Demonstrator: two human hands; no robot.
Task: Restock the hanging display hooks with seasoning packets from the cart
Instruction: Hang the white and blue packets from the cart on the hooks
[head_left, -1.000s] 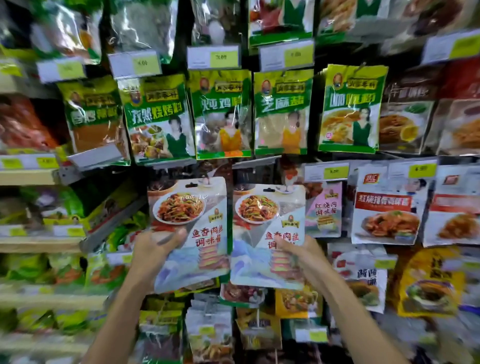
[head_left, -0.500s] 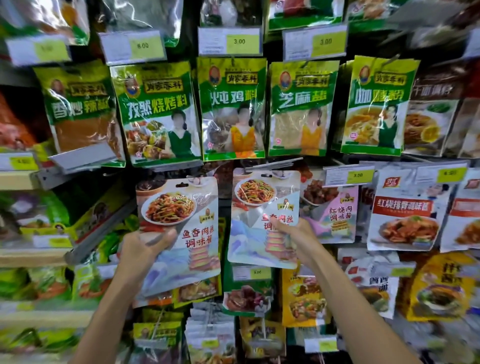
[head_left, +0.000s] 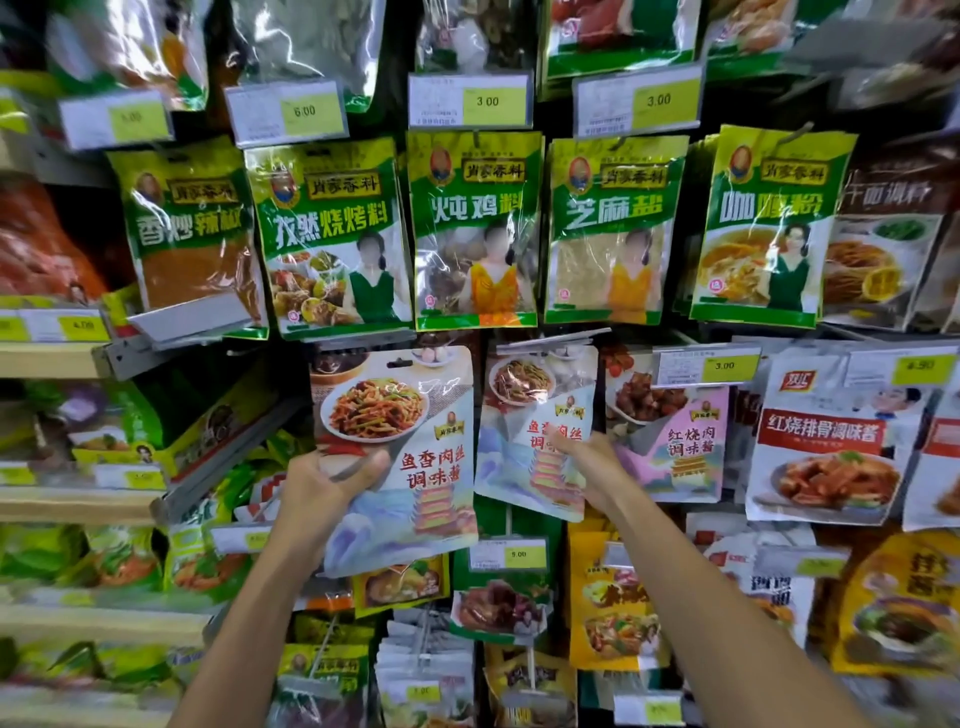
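**Two matching sauce packets held up at the hanging display**

At the far left, wooden shelves (head_left: 52, 358) carry blurred green bags. Beside them, the left hand (head_left: 324, 486) grips the left packet (head_left: 405, 415) by its lower left edge. Its thumb (head_left: 371, 462) is curled across the front and the other fingers are hidden behind. This packet shows a plate of shredded stir-fry above red lettering. It is held upright in front of the display, nearer the camera than the hanging stock, and its top slot is not on any hook.

Just right of it, the right packet (head_left: 524, 415) has the same design and sits farther back against the display. Its top edge is right under a metal hook (head_left: 550, 340), but I cannot tell whether the hook passes through its slot. The right hand (head_left: 597, 473) pinches this packet at its right edge, with one digit lying across the printed front.

Above both hands hangs a row of green seasoning packets (head_left: 475, 228). To the right are a pink packet (head_left: 680, 447) under a yellow price tag (head_left: 724, 365), then a white and red packet (head_left: 826, 441).
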